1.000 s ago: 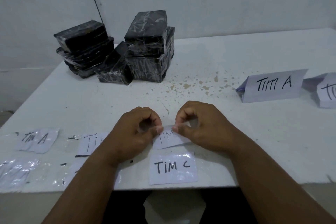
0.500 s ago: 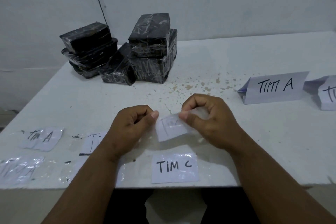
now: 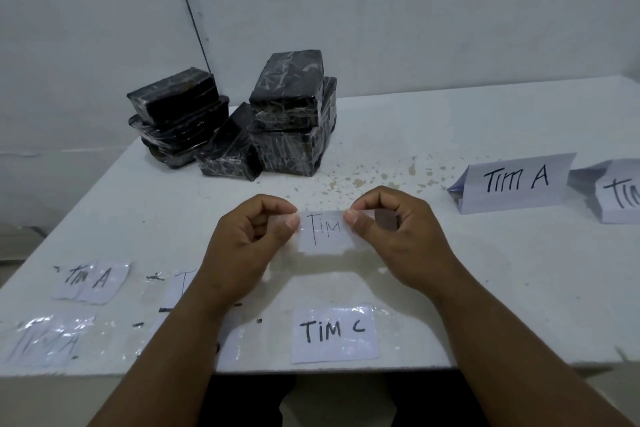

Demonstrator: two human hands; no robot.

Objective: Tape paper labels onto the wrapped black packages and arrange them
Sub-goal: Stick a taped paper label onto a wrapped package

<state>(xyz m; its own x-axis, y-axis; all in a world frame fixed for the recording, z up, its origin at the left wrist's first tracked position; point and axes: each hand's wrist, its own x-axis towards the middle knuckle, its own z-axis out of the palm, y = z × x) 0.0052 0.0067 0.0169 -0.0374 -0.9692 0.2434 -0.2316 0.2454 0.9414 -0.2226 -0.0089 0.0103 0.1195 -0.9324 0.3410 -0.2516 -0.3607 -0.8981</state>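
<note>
A small paper label (image 3: 325,230) reading "TiM", backed with clear tape, is held up above the white table (image 3: 485,270). My left hand (image 3: 249,246) pinches its left edge and my right hand (image 3: 391,236) pinches its right edge, thumbs toward me. Several wrapped black packages (image 3: 287,114) are piled at the table's far left, well beyond my hands. Another taped label, "TiM C" (image 3: 334,333), lies flat near the front edge. More labels lie to the left: "TiM A" (image 3: 90,281), a glossy one (image 3: 45,343), and one partly hidden under my left forearm (image 3: 178,288).
A folded paper tent sign "TiM A" (image 3: 512,182) stands at the right, with a second sign (image 3: 620,194) cut off by the frame's edge. Brown specks dot the table behind my hands. A grey wall with a thin cable runs behind the table.
Both hands have lifted the label off the table and pulled it flat between them, so its writing now faces me. The view has shifted slightly.
</note>
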